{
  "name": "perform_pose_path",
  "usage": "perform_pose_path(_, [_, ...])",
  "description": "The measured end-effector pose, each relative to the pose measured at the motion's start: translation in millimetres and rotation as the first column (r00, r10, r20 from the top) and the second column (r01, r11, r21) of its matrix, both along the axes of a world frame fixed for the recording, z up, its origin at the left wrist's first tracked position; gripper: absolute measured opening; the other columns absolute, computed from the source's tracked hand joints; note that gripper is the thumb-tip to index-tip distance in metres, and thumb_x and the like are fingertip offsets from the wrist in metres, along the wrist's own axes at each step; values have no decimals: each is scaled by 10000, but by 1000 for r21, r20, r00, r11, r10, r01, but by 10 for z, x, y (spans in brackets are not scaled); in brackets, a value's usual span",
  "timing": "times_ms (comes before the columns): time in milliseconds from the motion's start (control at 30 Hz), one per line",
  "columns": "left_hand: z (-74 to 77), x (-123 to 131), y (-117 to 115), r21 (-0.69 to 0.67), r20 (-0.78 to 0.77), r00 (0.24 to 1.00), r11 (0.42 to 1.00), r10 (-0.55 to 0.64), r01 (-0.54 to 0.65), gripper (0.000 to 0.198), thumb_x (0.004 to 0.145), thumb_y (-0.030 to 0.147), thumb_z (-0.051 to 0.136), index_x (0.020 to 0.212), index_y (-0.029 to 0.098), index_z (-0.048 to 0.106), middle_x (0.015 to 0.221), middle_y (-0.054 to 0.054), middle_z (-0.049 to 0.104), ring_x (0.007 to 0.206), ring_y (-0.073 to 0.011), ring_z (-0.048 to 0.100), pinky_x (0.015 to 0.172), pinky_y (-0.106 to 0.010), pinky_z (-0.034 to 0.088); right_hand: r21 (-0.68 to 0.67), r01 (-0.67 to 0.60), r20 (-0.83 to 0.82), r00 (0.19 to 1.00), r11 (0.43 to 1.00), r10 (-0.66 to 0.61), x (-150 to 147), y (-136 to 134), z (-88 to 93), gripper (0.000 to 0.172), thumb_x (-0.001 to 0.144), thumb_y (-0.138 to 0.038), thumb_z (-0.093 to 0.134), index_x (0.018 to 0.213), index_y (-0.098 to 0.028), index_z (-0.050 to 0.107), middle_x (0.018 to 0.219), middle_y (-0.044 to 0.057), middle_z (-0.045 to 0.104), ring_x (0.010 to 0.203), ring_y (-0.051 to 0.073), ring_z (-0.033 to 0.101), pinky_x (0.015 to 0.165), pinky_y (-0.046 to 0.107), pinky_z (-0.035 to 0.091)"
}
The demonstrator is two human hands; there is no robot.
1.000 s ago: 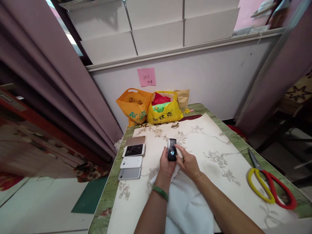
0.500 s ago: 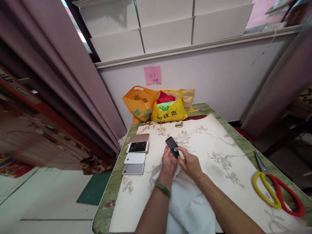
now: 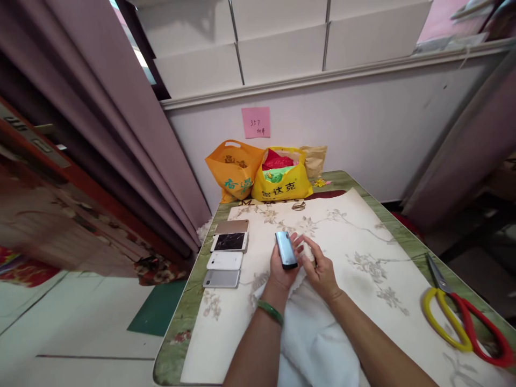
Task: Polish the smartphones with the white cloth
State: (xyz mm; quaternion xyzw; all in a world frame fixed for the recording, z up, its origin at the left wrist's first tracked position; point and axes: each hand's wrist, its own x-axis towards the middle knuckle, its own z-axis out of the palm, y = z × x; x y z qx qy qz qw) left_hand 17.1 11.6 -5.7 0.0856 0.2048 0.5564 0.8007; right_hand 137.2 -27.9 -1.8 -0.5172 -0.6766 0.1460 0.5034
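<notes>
Flipped: slim, shiny blue-backed black phone (image 3: 286, 251), keypad now hidden, back exposed to work on. My left hand (image 3: 281, 276) cradles it, inward from the green-patterned table's (image 3: 179, 322) left edge; my right hand (image 3: 323, 275) pinches a white wad (image 3: 308, 251) (cloth, perhaps).

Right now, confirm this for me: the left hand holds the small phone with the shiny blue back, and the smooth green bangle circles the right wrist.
Not quite: the smooth green bangle circles the left wrist, as the head view shows. The left hand does hold the small phone with the shiny blue back.
</notes>
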Motion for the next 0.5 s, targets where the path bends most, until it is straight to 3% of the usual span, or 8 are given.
perform_pose_path(100, [23,24,10,-40,27,1000,999,-8,9,366,874,427,553,1060,128,652,961,-93,713,759,-158,661,662,-246,521,10,23,44,999,1000,-24,-9,7,7,473,903,-314,418,1367,-224,440,1013,61,694,664,165,668,581,251,532])
perform_pose_path(367, [72,56,-11,-107,-70,993,991,-92,84,330,868,423,578,957,118,664,787,-54,710,673,-137,668,665,-231,537,8,77,42,996,997,-77,10,29,-9,405,891,-277,417,1288,-232,479,1036,41,688,722,163,686,616,248,542])
perform_pose_path(500, [52,68,-11,-77,-112,993,997,-31,23,379,864,457,566,1020,126,664,875,-94,718,815,-198,688,775,-295,548,27,24,44,999,999,-25,1,27,1,418,895,-283,429,1309,-234,457,1161,62,654,903,194,684,760,292,549])
